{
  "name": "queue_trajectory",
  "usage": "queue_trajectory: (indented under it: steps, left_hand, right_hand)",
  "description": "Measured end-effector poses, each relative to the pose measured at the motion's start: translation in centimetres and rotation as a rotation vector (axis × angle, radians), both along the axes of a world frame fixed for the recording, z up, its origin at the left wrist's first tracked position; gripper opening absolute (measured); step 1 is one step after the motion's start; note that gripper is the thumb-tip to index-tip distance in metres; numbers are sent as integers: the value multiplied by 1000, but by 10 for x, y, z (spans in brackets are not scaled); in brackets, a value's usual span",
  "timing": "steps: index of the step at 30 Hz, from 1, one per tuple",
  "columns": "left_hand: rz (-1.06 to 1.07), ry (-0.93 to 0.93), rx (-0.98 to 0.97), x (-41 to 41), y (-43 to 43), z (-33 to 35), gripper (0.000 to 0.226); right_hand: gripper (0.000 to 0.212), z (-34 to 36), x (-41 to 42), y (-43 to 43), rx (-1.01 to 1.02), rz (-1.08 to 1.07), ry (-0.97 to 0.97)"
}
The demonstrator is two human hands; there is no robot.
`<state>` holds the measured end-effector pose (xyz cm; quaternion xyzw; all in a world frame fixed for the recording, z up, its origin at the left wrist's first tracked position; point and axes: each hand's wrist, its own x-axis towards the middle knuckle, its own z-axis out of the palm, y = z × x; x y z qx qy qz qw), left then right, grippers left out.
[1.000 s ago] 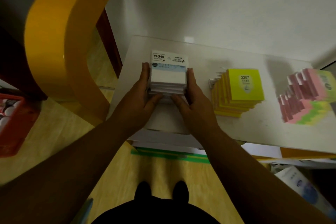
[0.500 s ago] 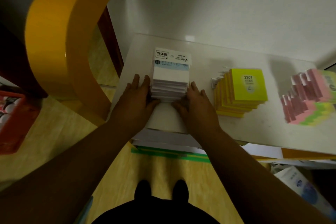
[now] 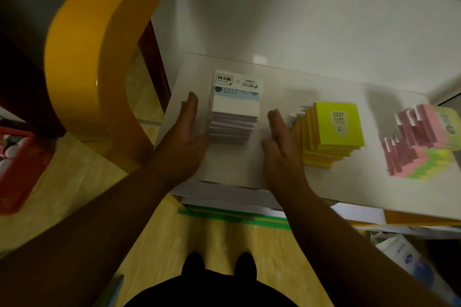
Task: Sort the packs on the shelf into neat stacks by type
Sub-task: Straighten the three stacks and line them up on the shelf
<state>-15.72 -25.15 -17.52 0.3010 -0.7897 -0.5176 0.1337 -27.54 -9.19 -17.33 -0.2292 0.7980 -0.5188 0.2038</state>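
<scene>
A stack of white packs (image 3: 234, 117) stands on the white shelf (image 3: 349, 182) at its left end. My left hand (image 3: 184, 142) is flat and open beside the stack's left side, about touching it. My right hand (image 3: 282, 144) is open too, a short gap to the right of the stack, holding nothing. A leaning stack of yellow packs (image 3: 331, 134) marked 2207 sits just right of my right hand. Farther right lies a slumped stack of pink packs (image 3: 416, 137) with yellow and green edges.
A curved yellow frame (image 3: 82, 57) rises left of the shelf. A red basket (image 3: 12, 164) sits on the floor at far left. Below the shelf edge are white sheets, a green strip (image 3: 234, 215) and a white pack (image 3: 409, 262) at lower right.
Both hands have let go of the white stack and drawn apart; the right hand moved to the right, the left one straightened beside the stack. The stack now stands on the shelf.
</scene>
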Motion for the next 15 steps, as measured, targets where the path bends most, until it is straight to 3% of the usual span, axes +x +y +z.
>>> queue_trajectory:
  steps: [3,6,10,15]
  left_hand:
    - [166,280,235,-8,-1,22,60]
    - [164,233,244,-36,-2,31,52]
    - [216,216,525,-58,1,28,74]
    - [266,159,409,-66,2,21,53]
  right_hand:
    - [49,14,-1,-18,-174,-133,-67]
    - [45,26,-9,-44,-265,-146,-134]
    - [40,27,-18,-66,-373,-213,-350]
    - [56,6,-19,-65,-331,-174,-292]
